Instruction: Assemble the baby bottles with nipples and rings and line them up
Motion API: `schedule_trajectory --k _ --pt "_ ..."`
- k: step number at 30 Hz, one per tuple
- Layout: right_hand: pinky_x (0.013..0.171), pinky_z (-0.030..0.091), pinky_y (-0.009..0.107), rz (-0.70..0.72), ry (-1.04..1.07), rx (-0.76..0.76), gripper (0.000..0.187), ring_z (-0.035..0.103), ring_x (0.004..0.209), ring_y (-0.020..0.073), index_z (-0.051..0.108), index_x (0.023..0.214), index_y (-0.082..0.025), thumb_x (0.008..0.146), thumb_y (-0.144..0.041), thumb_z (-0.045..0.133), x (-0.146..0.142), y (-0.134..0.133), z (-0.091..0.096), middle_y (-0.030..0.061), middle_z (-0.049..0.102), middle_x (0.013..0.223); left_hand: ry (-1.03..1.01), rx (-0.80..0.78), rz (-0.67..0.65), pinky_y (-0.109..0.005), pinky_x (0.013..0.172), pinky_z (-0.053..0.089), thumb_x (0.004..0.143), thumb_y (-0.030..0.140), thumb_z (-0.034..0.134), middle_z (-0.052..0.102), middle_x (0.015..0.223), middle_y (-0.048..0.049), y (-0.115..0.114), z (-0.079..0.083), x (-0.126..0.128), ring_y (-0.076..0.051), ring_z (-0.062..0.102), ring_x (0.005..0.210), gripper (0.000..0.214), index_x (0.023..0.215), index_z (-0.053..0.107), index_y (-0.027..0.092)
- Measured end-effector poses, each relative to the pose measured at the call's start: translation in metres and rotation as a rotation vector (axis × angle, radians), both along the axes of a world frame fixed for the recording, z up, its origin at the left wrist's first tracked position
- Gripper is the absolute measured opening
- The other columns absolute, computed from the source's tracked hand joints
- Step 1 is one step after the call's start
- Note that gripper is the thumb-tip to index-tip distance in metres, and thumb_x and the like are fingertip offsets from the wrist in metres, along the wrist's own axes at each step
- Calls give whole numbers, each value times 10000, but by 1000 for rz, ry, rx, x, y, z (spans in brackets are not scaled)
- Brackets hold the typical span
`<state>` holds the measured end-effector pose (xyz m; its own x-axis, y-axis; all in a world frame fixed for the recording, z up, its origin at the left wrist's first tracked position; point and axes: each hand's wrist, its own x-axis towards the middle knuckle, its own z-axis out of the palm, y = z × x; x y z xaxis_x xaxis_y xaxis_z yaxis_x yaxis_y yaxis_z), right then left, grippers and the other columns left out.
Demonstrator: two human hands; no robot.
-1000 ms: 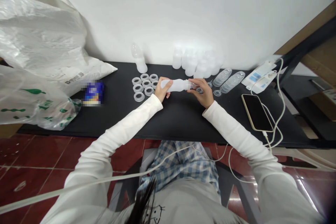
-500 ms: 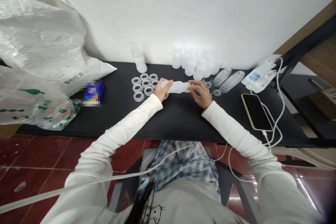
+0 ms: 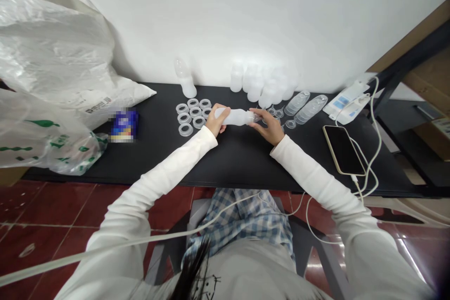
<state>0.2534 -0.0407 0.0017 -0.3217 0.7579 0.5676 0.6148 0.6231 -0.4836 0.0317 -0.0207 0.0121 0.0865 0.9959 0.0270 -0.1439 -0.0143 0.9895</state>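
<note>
Head view | left hand [image 3: 215, 121] clasped the bottle [image 3: 235, 117], sideways at frame centre | right hand [image 3: 269, 126] held its collar [image 3: 250, 117] between thumb and fingers | since half a second earlier, fingers had spread, baring the collar: apparently a regrip

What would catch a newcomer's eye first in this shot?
Probably the pale bottle at the centre, lying sideways above the black tabletop, with the left hand around its base end and the right hand at its neck end. Next might come the bulky white plastic bag at far left, then the dark-screened phone beside looped white cables at right.
</note>
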Motion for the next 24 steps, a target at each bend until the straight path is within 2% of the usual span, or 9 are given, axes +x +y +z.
schedule_trajectory --k 3,7,9,11,14,16,19,21,24 --pt "802 525 428 -105 -55 -31 530 643 800 235 693 993 -222 973 -650 380 1 3 -2 75 719 866 6 85 -13 -196 311 249 652 644 782 496 610 76 -4 1 2 -32 373 346 558 875 517 207" --pt "814 455 443 -154 -145 -31 700 558 690 226 574 594 -232 1028 -578 147 1 4 -4 53 574 581 29 122 -21 -198 333 284 669 616 792 519 659 66 -8 1 3 -27 391 381 541 932 565 201" --pt "832 441 452 -165 -152 -17 703 567 730 235 636 692 -228 1027 -574 124 1 3 -3 66 621 652 25 99 -5 -199 330 285 668 618 791 517 648 68 -7 0 4 -30 395 379 542 932 565 201" --pt "866 439 458 -159 -142 -7 641 604 829 249 694 1013 -222 1023 -592 170 2 2 -1 82 696 834 -2 66 14 -200 321 285 656 632 790 508 624 73 -5 -1 4 -39 402 374 558 917 555 200" --pt "941 445 477 -97 -120 21 645 634 1003 279 493 1411 -208 958 -659 403 3 2 1 124 694 1159 -41 11 36 -199 310 284 633 652 792 503 595 79 -1 -2 4 -48 406 363 588 905 534 199" --pt "979 450 496 -32 -129 59 732 624 1111 311 444 1445 -204 882 -659 562 3 4 2 152 642 1295 -52 -24 33 -200 304 284 619 665 793 508 590 79 1 -3 4 -53 409 357 611 906 525 198" --pt "972 470 493 39 -163 78 539 610 1189 319 528 1346 -226 913 -542 581 2 5 2 142 641 1310 -68 -42 7 -202 299 287 605 684 796 520 603 70 3 -5 3 -56 413 360 637 907 527 192" --pt "945 487 477 36 -163 53 450 641 1125 303 561 1298 -232 938 -502 558 2 5 1 126 679 1237 -74 -9 -19 -202 306 301 623 689 789 527 622 61 4 -7 2 -56 417 375 634 920 538 188" --pt "921 504 460 -15 -102 -3 508 662 999 280 568 1295 -220 918 -561 576 2 4 1 122 697 1183 -68 146 -46 -195 362 376 662 670 785 583 735 22 5 -10 1 -73 502 477 612 976 559 195"
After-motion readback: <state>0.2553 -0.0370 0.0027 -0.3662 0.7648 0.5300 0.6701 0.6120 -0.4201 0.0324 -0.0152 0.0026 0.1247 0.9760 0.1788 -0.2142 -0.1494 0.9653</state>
